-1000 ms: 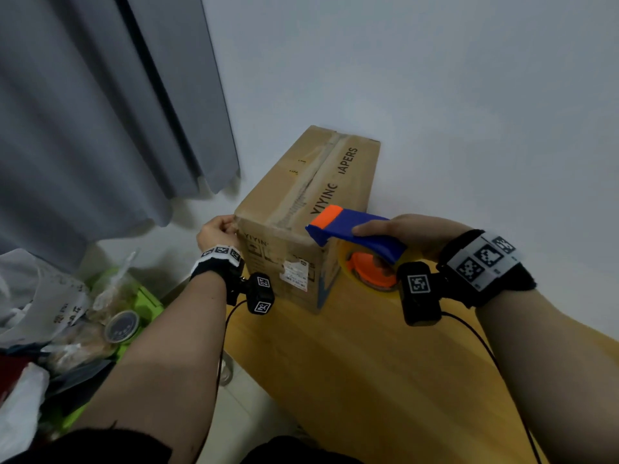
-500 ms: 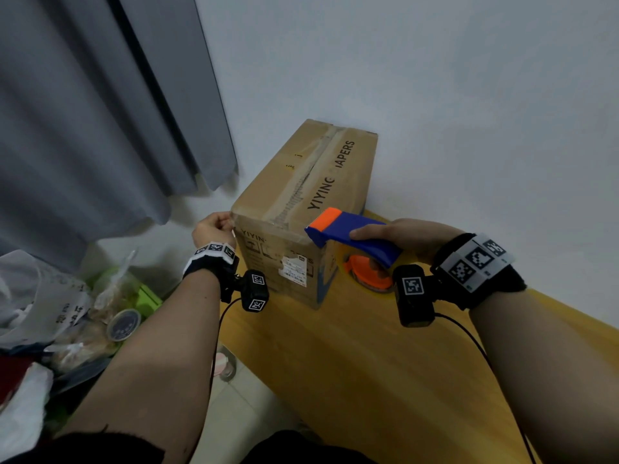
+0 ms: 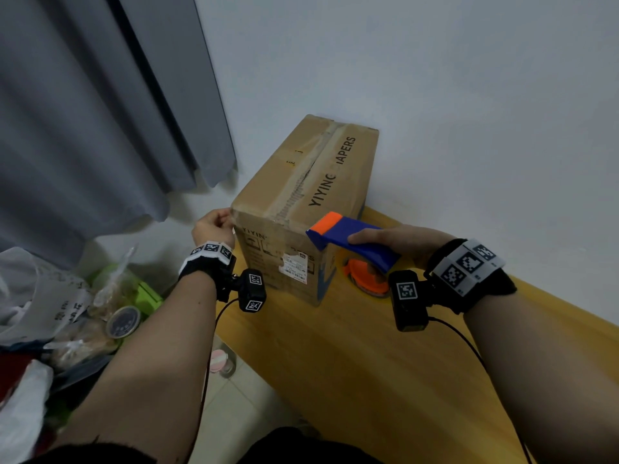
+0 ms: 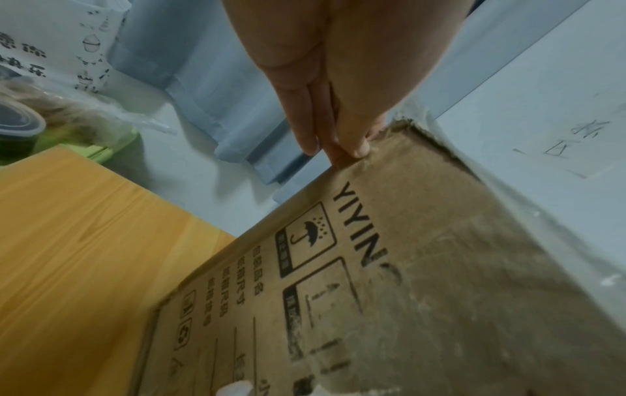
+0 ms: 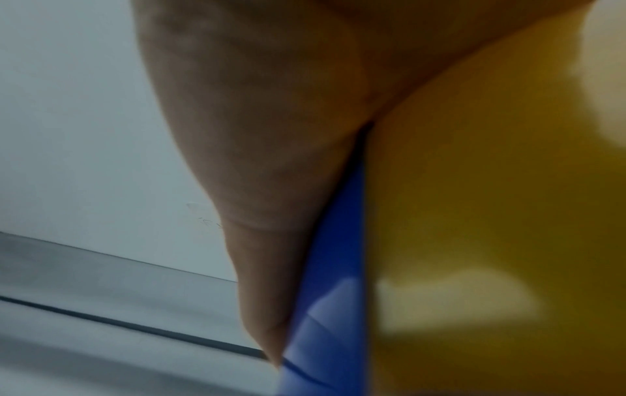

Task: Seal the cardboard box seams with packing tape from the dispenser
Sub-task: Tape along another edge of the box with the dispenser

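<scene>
Two hands work at a cardboard box (image 3: 303,202) standing on a wooden worktop (image 3: 351,356) against a pale wall. The left hand (image 3: 214,226) is at the box's near upper corner, its fingertips (image 4: 355,150) pinching the frayed cardboard edge there. The right hand (image 3: 402,239) is closed around a blue tape dispenser (image 3: 355,242), thumb laid along its top; the dispenser's orange tip (image 3: 330,222) points toward the box's near right edge, just beside it. Whether the tip touches the cardboard cannot be told. An orange reel (image 3: 366,279) hangs below the right hand, close over the worktop. The box's top seam, ahead of both hands, carries a wrinkled strip of clear tape (image 3: 298,192). Beyond the left hand hangs a grey curtain (image 3: 100,112), with plastic bags (image 3: 40,296) and a green container (image 3: 147,293) lower down.
</scene>
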